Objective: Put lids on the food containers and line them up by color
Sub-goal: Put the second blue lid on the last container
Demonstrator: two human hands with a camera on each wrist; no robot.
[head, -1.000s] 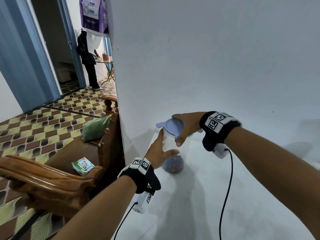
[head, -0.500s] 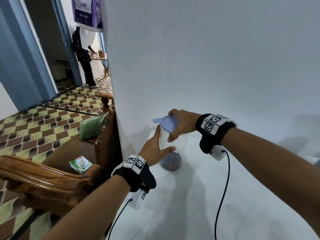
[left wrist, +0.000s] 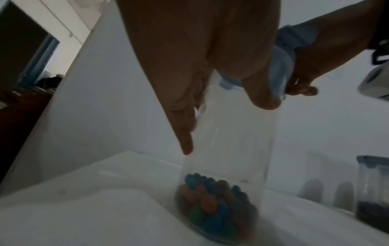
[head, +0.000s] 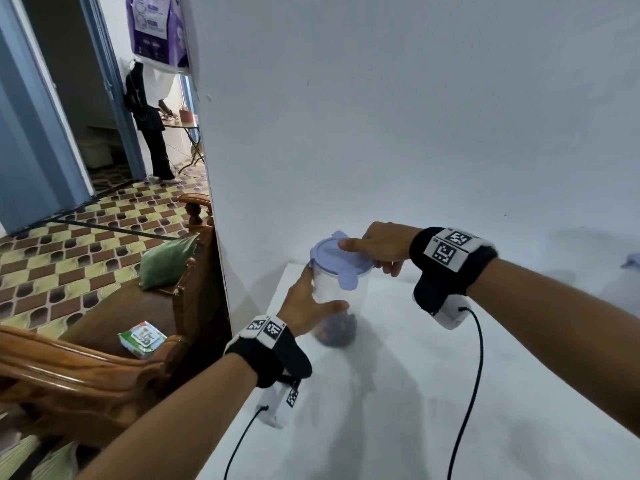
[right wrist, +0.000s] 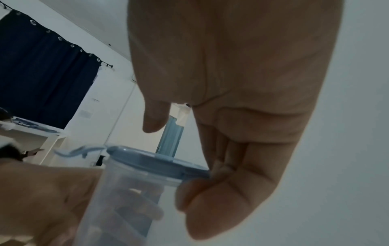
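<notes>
A tall clear container [head: 341, 308] [left wrist: 229, 149] [right wrist: 126, 191] with coloured candies at its bottom stands on the white table [head: 398, 393]. My left hand [head: 308, 306] [left wrist: 210, 74] grips its side, thumb in front. A pale blue lid [head: 337, 259] [right wrist: 155, 160] with flip tabs sits on the container's rim. My right hand [head: 377, 245] [right wrist: 221, 149] holds the lid, forefinger lying on its top and the other fingers curled round its right edge.
A second container [left wrist: 372, 188] with a blue lid and dark contents stands to the right. A pale blue lid piece [head: 632, 261] lies at the far right edge. A wooden chair [head: 104, 348] stands left of the table, with a white wall [head: 381, 116] behind.
The lid has settled lower and flatter on the container's rim. My right forefinger now lies across its top.
</notes>
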